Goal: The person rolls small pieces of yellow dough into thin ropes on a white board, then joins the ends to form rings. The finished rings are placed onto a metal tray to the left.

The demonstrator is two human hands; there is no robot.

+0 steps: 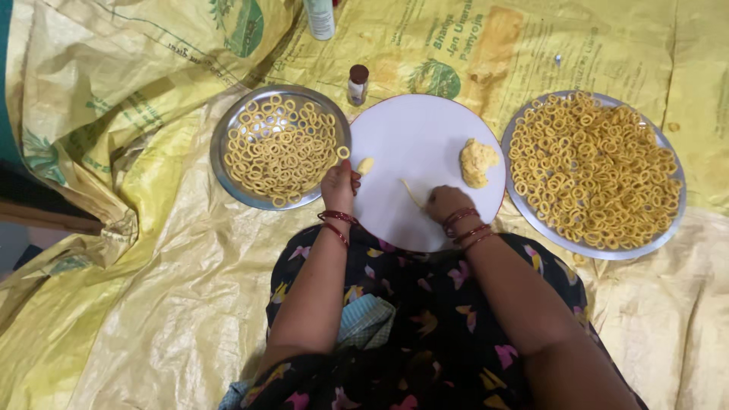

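Observation:
A round white board (421, 137) lies in front of me on a yellow sheet. My right hand (446, 203) presses on a thin yellow dough strand (411, 193) at the board's near side. My left hand (339, 184) rests at the board's left edge, fingers curled beside a small piece of dough (365, 165); whether it grips that piece I cannot tell. A lump of yellow dough (477, 162) sits on the board's right part. Both wrists wear red bangles.
A steel plate (225, 137) with several dough rings lies left of the board, one ring (343, 152) at its rim. A larger steel plate (670, 228), heaped with rings, lies to the right. A small brown-capped bottle (358, 84) and a white container (320, 18) stand behind the board.

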